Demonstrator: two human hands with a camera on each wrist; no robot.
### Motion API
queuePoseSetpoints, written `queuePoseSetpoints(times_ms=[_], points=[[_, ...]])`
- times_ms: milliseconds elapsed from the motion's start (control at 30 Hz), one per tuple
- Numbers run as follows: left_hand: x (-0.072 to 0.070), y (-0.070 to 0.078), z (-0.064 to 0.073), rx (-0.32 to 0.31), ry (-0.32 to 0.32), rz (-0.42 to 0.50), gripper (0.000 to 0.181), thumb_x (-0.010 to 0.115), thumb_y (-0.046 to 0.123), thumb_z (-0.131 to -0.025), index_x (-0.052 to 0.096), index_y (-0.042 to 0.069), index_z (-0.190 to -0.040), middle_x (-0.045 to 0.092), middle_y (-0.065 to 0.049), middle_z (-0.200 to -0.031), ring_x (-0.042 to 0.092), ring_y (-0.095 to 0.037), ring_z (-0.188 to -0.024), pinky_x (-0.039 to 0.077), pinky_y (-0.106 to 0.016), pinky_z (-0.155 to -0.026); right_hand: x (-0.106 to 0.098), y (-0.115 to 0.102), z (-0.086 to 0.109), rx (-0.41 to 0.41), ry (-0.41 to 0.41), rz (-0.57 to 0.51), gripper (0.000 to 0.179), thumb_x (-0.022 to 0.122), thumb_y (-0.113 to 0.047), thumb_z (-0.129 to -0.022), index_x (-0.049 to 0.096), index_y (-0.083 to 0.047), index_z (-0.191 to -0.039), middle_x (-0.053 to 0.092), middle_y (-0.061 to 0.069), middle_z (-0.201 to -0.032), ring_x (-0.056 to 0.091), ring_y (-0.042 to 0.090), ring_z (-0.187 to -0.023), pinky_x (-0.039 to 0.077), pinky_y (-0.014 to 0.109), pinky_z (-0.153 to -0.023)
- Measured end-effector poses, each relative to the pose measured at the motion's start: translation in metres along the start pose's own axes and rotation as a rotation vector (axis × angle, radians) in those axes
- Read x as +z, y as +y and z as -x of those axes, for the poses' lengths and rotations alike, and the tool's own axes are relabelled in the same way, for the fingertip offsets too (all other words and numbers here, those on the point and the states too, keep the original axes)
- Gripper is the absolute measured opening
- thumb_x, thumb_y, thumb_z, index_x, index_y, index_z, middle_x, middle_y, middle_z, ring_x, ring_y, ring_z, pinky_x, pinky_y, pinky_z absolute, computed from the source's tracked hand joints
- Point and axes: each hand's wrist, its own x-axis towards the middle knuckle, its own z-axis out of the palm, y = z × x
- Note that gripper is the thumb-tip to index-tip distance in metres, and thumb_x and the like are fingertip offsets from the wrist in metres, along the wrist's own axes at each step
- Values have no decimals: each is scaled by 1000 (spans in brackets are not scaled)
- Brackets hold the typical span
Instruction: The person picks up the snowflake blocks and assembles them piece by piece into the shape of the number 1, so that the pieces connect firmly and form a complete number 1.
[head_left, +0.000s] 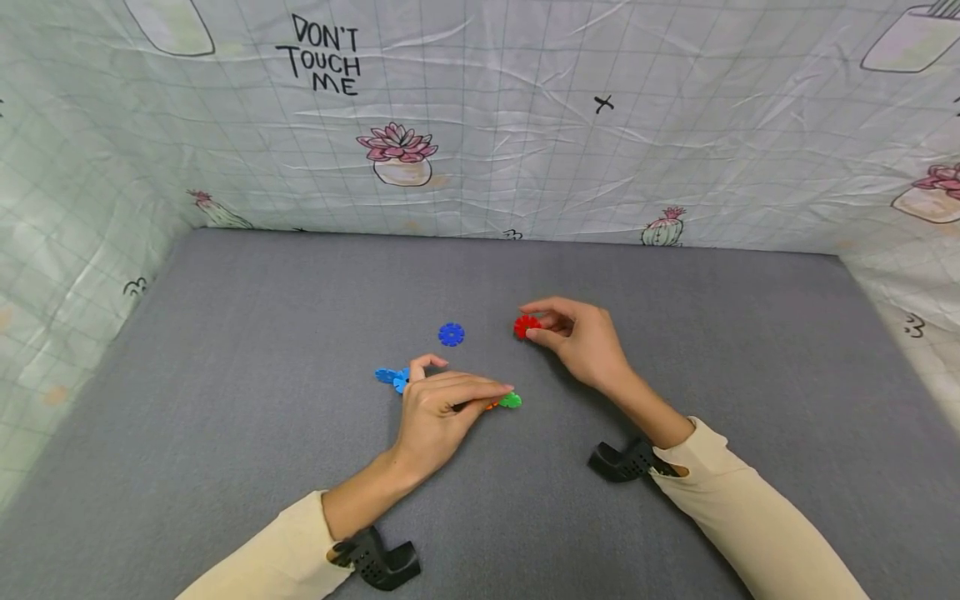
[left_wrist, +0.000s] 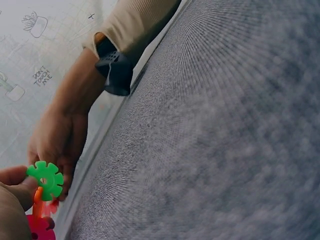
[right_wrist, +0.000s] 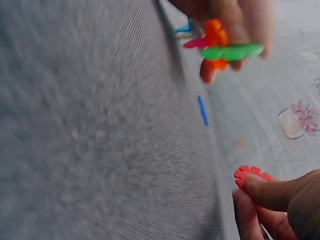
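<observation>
My left hand (head_left: 442, 408) pinches a small chain of notched plastic discs. Its green disc (left_wrist: 46, 180) sticks out past the fingertips, joined to an orange disc (left_wrist: 37, 204), with a pink disc (left_wrist: 40, 228) below in the left wrist view. Light blue discs (head_left: 393, 377) show on the other side of this hand; whether they join the chain is hidden by the hand. Between thumb and fingers, my right hand (head_left: 581, 342) holds a red notched disc (head_left: 527, 327), apart from the chain. Farther back, a dark blue disc (head_left: 451, 334) lies flat on the table.
The grey cloth-covered table (head_left: 262, 333) reaches back to a printed fabric wall (head_left: 510, 125), with more fabric at both sides. A black wrist camera (head_left: 378, 560) is strapped near the left cuff, another wrist camera (head_left: 621, 461) near the right.
</observation>
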Motion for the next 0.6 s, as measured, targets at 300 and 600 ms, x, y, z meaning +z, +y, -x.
queuePoseSetpoints(times_ms=[300, 600], points=[[0, 0, 1, -5, -3, -11, 13, 78, 11, -77, 79, 18, -88, 73, 8, -86, 68, -7, -80, 31, -45, -84, -16, -8, 21, 41, -58, -148, 28, 77, -14, -82, 70, -14, -109, 68, -1, -77, 67, 13, -70, 51, 27, -61], [1, -1, 2, -1, -2, -6, 13, 78, 10, -78, 79, 19, -88, 73, 8, -86, 68, -6, -80, 31, -45, -84, -20, -9, 47, 104, -130, -231, 31, 74, -16, -85, 68, -13, -115, 67, 3, -80, 67, 19, -73, 50, 26, -64]])
